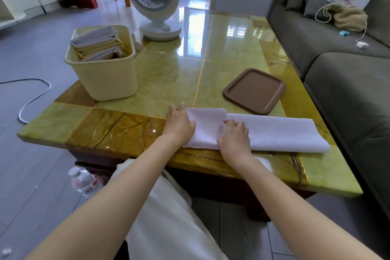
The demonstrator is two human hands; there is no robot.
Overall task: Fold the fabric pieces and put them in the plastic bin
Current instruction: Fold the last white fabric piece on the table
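A long white fabric strip (274, 133) lies along the near edge of the green marble table (168, 82), its left end folded over into a double layer (207, 126). My left hand (179, 124) rests flat on the left edge of that folded part. My right hand (234, 137) presses with bent fingers on the fabric where the flap ends. A cream plastic bin (105, 78) stands at the table's left, apart from both hands, and holds several folded white and yellow fabric pieces (99, 46) standing on edge.
A brown lid (254, 91) lies on the table just beyond the fabric. A white fan (155, 2) stands at the far side. A grey sofa (348, 91) runs along the right. A water bottle (84, 181) and a cable (31, 99) lie on the floor at left.
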